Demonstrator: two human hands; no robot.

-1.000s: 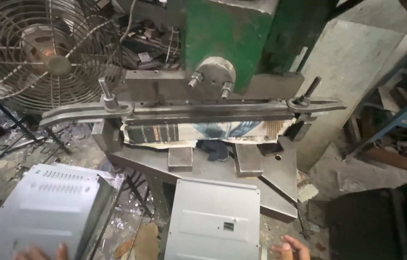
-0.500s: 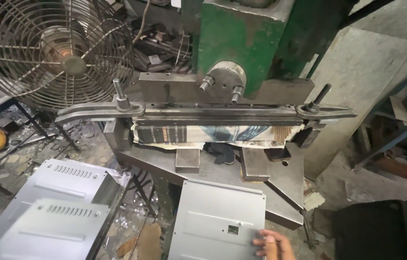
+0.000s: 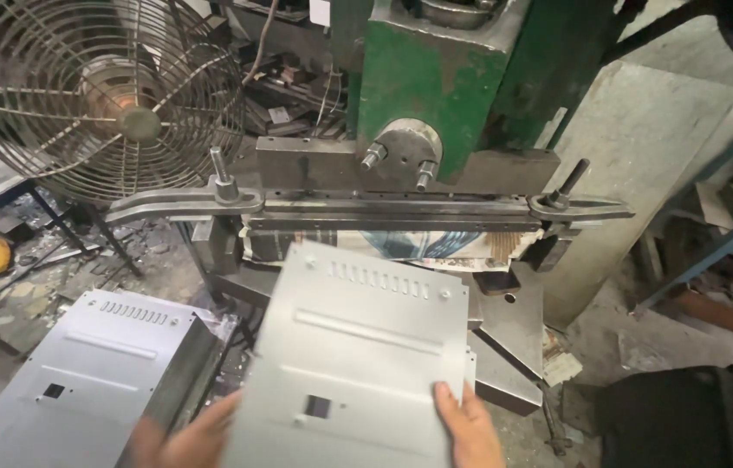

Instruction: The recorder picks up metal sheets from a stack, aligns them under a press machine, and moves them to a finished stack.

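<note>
Both hands now grip a grey punched sheet-metal panel, the left hand at its lower left edge, the right hand at its lower right. A second ago it lay flat; now it is lifted towards the green press, beside the panel stack.

Only the two hands are in view, at the bottom edge. Both are bare: no gloves, rings or wristbands seen. The right hand is sharp; thumb and knuckles show, with a short, plain thumbnail. No sleeve or cuff reaches its wrist within the frame. The left hand is heavily blurred, so finger detail cannot be judged; it appears likewise uncovered. Forearms lie outside the view.
</note>
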